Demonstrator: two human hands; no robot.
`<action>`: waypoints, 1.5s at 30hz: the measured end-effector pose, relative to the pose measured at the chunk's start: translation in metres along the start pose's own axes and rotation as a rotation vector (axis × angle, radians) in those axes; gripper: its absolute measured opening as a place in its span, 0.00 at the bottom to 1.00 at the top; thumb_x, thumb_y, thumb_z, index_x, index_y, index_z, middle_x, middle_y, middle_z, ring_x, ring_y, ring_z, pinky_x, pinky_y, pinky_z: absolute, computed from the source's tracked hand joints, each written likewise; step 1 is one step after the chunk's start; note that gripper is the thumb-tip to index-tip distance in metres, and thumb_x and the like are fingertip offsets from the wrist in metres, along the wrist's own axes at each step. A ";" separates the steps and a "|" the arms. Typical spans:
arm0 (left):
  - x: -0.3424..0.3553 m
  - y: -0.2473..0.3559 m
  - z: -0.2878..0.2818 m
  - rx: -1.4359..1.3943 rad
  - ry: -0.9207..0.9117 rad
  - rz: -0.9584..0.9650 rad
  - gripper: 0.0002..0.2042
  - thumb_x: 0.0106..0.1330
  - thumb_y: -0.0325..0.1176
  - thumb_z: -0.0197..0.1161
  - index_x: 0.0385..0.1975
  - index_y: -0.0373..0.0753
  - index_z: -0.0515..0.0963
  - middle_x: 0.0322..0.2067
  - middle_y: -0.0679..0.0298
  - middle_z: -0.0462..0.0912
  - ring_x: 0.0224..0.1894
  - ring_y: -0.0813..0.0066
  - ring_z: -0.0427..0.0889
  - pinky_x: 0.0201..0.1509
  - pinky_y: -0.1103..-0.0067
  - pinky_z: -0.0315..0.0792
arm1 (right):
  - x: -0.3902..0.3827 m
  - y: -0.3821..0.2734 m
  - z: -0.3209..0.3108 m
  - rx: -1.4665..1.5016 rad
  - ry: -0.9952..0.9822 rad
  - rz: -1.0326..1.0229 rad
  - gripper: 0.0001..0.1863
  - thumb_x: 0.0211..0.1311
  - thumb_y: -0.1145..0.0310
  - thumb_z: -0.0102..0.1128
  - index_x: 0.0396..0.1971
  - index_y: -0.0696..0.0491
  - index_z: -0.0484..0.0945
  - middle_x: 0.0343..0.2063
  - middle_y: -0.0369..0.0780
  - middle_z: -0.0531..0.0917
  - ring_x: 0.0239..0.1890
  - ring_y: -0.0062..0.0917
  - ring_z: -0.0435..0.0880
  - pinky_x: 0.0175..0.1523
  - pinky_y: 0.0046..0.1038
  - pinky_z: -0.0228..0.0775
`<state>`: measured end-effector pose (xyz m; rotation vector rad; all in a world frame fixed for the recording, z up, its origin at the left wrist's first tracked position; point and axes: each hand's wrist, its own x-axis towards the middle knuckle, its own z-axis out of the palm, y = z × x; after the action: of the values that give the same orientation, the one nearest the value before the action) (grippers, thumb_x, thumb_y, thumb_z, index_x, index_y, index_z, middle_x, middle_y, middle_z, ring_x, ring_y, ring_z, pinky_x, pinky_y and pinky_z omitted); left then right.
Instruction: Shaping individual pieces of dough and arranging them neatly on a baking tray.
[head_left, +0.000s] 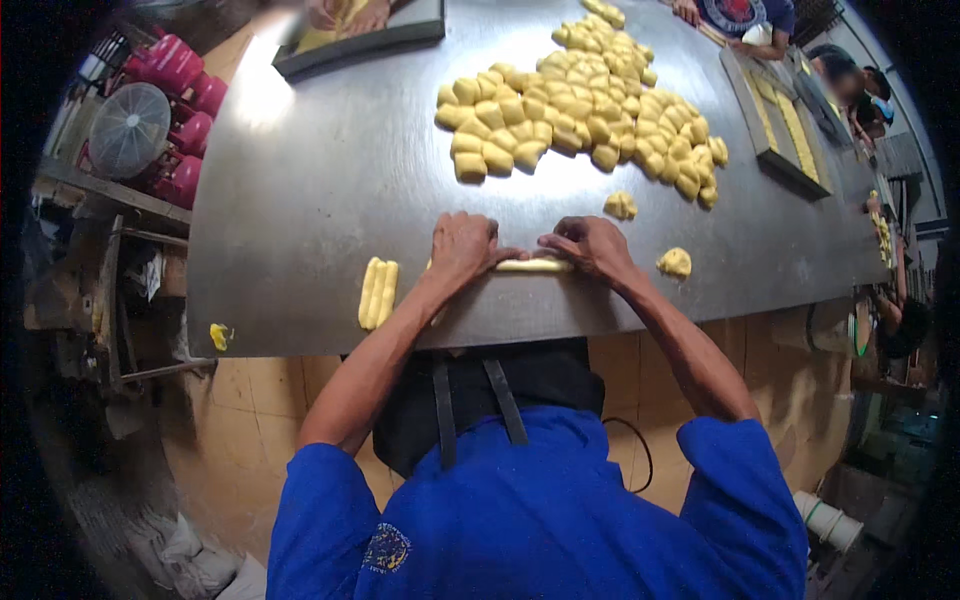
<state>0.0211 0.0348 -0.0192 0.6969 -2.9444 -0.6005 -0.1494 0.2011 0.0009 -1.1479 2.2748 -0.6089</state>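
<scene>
A thin pale yellow dough strip (536,266) lies crosswise on the metal table in front of me. My left hand (463,246) is closed over its left part, thumb pointing inward along the strip. On the right part, my right hand (592,247) has its fingers curled down, its thumb toward the left one. The strip's ends are mostly hidden under both hands. Left of my left forearm, several dough sticks (378,293) lie side by side. Two small lumpy dough pieces sit apart: one dough lump (620,206) beyond my right hand, another lump (674,263) to its right.
A large heap of dough pieces (570,100) covers the far middle of the metal table (300,200). Trays stand at the far left (360,48) and far right (770,155), with other people's hands nearby. A dough scrap (220,336) lies at the near left corner. Pink gas cylinders (170,62) stand beyond the left edge.
</scene>
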 end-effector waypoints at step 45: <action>-0.055 0.053 -0.065 -1.636 0.123 0.086 0.15 0.72 0.37 0.64 0.52 0.34 0.79 0.39 0.67 0.84 0.38 0.81 0.80 0.46 0.79 0.79 | -0.078 -0.118 -0.020 0.137 0.663 -0.688 0.15 0.57 0.85 0.66 0.44 0.59 0.81 0.38 0.44 0.84 0.40 0.36 0.85 0.46 0.33 0.77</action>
<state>0.0569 0.0795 0.0629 0.2930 -1.4069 -2.2256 -0.0518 0.2053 0.1049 -1.8744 2.2287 -1.5775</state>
